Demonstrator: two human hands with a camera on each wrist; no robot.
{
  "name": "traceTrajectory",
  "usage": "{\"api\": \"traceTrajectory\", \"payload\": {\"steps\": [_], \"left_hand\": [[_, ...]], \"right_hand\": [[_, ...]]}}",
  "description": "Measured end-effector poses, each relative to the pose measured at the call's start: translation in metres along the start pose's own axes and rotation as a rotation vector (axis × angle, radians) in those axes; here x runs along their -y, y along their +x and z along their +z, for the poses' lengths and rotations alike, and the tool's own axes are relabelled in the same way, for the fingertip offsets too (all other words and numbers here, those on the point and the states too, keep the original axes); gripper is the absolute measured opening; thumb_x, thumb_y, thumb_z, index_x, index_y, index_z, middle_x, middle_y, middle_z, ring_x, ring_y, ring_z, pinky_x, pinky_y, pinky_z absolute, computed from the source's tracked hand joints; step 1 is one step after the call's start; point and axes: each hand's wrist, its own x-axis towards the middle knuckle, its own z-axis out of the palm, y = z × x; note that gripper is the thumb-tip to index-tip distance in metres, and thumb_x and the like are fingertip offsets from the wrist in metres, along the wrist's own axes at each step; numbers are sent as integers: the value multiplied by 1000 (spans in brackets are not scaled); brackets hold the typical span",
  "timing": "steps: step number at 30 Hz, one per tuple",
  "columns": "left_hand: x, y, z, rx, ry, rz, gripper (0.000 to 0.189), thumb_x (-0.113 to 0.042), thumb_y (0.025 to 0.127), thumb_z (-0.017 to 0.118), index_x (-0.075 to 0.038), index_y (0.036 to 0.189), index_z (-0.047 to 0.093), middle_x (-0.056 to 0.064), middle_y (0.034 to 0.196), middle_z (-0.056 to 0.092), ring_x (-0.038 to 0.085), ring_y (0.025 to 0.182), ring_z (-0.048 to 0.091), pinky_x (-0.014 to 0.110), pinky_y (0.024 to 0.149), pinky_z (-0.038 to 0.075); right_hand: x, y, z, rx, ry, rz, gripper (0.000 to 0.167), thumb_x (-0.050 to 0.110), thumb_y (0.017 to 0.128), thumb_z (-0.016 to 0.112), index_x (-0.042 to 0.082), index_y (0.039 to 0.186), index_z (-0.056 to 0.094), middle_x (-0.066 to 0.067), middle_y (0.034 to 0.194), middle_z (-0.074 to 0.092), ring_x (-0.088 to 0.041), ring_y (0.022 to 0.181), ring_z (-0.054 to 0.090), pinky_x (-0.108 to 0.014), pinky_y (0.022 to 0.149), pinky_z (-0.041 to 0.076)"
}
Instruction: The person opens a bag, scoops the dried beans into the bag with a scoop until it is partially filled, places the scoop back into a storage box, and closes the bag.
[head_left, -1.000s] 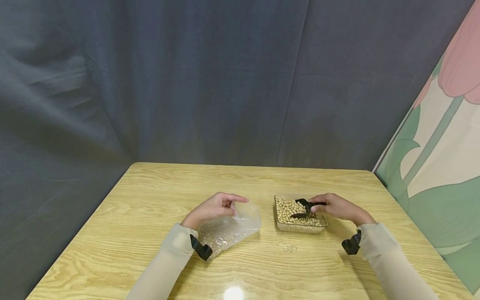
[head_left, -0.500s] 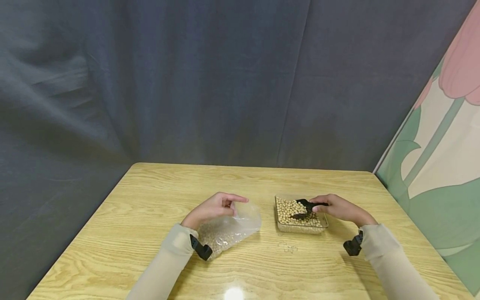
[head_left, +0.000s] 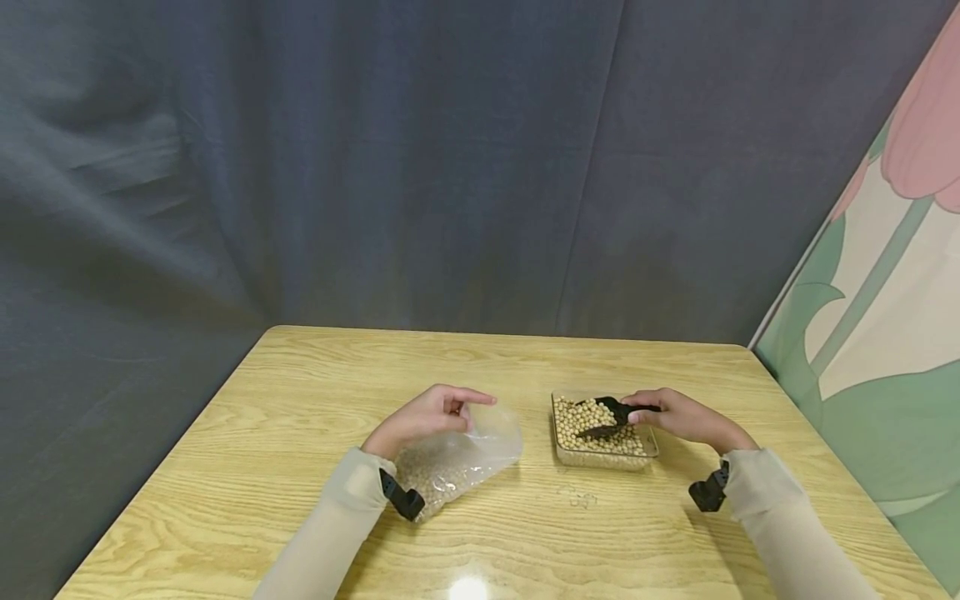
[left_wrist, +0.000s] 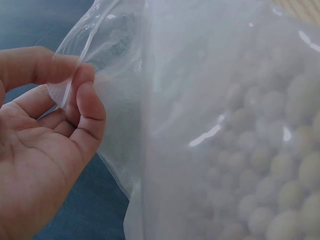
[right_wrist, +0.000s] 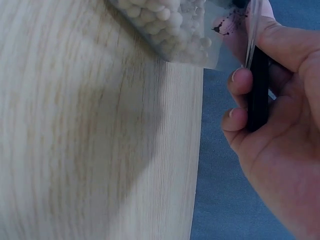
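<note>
My left hand (head_left: 427,419) pinches the rim of a clear zip bag (head_left: 480,454) at its mouth. Pale round beans (left_wrist: 280,175) fill the low part of that bag, which lies on the table. My right hand (head_left: 678,414) grips a black scoop (head_left: 618,411) by its handle. The scoop sits inside a clear rectangular container (head_left: 603,460) of yellowish beans (head_left: 567,422), and beans lie heaped in its bowl. In the right wrist view, the fingers (right_wrist: 240,82) curl round the black handle (right_wrist: 258,90) beside the container's wall.
Both things rest on a wooden table (head_left: 300,467), the bag left of the container with a gap between. A dark curtain (head_left: 420,167) hangs behind the table. A flower-patterned panel (head_left: 892,333) stands to the right.
The scoop has tilted slightly and shows more beans in its bowl, still within the container. My right hand has shifted very little. The left hand and bag have stayed put.
</note>
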Motion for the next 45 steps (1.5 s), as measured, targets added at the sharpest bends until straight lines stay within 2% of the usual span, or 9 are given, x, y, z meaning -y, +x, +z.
{"api": "traceTrajectory", "payload": {"steps": [6,20,30,40,45], "left_hand": [[2,0,0,-1,9,9,46,7,88,52,5,134,53,7,81,61,6,70,54,28,66,45],[0,1,0,-7,22,3,46,7,87,53,6,133,53,6,80,60,4,68,52,25,64,43],[2,1,-1,-9,4,1,47,10,87,51,6,134,52,-2,75,60,4,67,52,21,63,42],[1,0,0,-18,8,-6,47,10,87,51,6,133,53,6,77,60,5,66,51,21,63,41],[0,-1,0,-21,17,-6,47,10,87,51,5,133,53,5,77,60,5,67,51,22,63,42]], "right_hand": [[-1,0,0,0,12,2,52,28,99,52,-8,136,48,-36,140,39,-51,125,44,-57,97,43],[-3,-2,-2,2,17,-6,50,25,100,50,-8,137,47,-38,142,36,-54,128,37,-60,97,41],[-4,-2,-1,-19,3,-27,49,23,99,51,-10,135,47,-37,140,39,-55,128,37,-61,98,39],[-7,-4,-2,-26,28,1,54,26,100,50,-10,139,43,-36,144,34,-54,132,31,-62,100,36],[-7,-6,0,-41,51,4,52,27,100,49,-7,140,44,-33,144,37,-54,132,31,-61,100,38]]}}
